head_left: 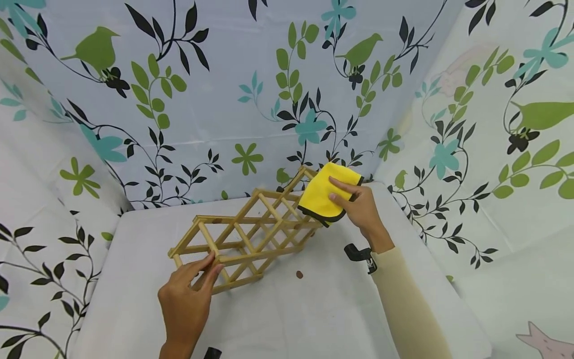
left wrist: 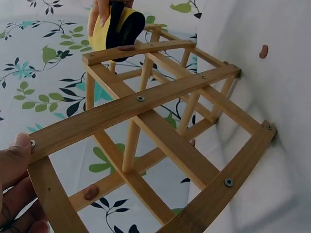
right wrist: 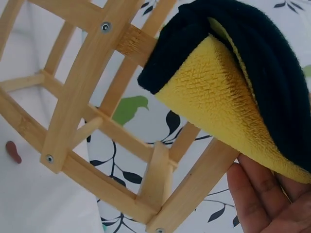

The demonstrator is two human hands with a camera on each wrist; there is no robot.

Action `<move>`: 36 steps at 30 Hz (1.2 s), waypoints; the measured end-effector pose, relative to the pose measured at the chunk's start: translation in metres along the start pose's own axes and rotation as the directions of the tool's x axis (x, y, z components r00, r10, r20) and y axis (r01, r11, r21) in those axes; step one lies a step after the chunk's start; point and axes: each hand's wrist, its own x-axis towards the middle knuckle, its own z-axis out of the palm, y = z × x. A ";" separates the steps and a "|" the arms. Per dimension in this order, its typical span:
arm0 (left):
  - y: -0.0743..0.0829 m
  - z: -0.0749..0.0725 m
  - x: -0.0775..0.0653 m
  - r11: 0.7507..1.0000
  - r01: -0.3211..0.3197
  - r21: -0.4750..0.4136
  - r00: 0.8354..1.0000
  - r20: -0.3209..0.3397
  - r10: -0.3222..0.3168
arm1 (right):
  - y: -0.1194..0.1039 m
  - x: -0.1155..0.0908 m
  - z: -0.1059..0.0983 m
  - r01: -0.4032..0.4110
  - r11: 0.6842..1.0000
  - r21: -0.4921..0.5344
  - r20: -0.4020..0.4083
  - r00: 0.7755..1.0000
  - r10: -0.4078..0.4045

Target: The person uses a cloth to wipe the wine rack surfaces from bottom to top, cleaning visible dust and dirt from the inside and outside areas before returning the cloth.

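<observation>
A wooden lattice rack (head_left: 239,257) of crossed slats joined by screws stands on the table, running from near left to far right. My left hand (head_left: 186,299) pinches its near left corner, thumb on a slat end in the left wrist view. With my right hand (head_left: 360,207) I hold a folded yellow cloth (head_left: 329,192) edged in black, over the far right end of the rack. In the right wrist view the cloth's fluffy side lies against a slat (right wrist: 194,187). Brown smears mark some slats, one on a lower slat (left wrist: 91,191).
The rack stands on a white-covered table (head_left: 350,309). A small brown spot (head_left: 299,274) lies on the cover right of the rack. Patterned curtains (head_left: 215,109) with leaves and birds hang behind and at both sides.
</observation>
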 end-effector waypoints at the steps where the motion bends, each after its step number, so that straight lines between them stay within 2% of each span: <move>1: -0.004 -0.001 0.003 1.000 0.007 0.000 1.000 -0.004 -0.007 | -0.001 -0.002 0.001 0.000 1.000 -0.002 0.003 1.000 0.000; 7: -0.032 -0.001 0.025 0.996 0.081 -0.025 0.997 -0.006 -0.081 | -0.007 -0.016 0.009 0.000 1.000 0.021 0.028 1.000 -0.001; 14: -0.061 0.005 0.051 0.981 0.191 -0.029 0.981 0.035 -0.190 | -0.011 -0.032 0.012 0.016 1.000 0.020 0.073 0.997 -0.017; 16: -0.066 0.006 0.056 0.979 0.203 -0.026 0.978 0.062 -0.201 | -0.012 -0.037 0.007 0.032 0.999 0.033 0.019 0.999 -0.032; 18: -0.069 0.007 0.062 0.977 0.212 -0.024 0.973 0.094 -0.209 | -0.012 -0.040 -0.001 0.056 0.997 0.047 -0.083 0.995 -0.052; 21: -0.072 0.008 0.069 0.967 0.248 -0.052 0.957 0.165 -0.237 | -0.009 -0.044 -0.015 0.086 0.996 0.020 -0.256 0.964 -0.078; 23: -0.074 0.010 0.072 0.958 0.278 -0.072 0.944 0.205 -0.259 | -0.006 -0.049 -0.019 0.091 0.995 -0.038 -0.326 0.940 -0.099; 26: -0.075 0.012 0.072 0.946 0.309 -0.095 0.933 0.224 -0.282 | -0.003 -0.061 -0.013 0.132 0.987 -0.087 -0.350 0.924 -0.154; 30: -0.076 0.016 0.072 0.943 0.309 -0.123 0.943 0.169 -0.287 | -0.003 -0.071 0.016 0.247 0.968 -0.048 -0.277 0.928 -0.250; 33: -0.076 0.020 0.073 0.933 0.322 -0.158 0.944 0.133 -0.303 | 0.011 -0.069 0.029 0.262 0.955 -0.137 -0.219 0.933 -0.287; 34: -0.075 0.021 0.073 0.930 0.324 -0.171 0.943 0.129 -0.305 | 0.018 -0.069 0.030 0.242 0.949 -0.201 -0.224 0.932 -0.285; 36: -0.073 0.022 0.074 0.926 0.329 -0.187 0.942 0.132 -0.308 | 0.036 -0.072 0.025 0.138 0.917 -0.373 -0.265 0.932 -0.248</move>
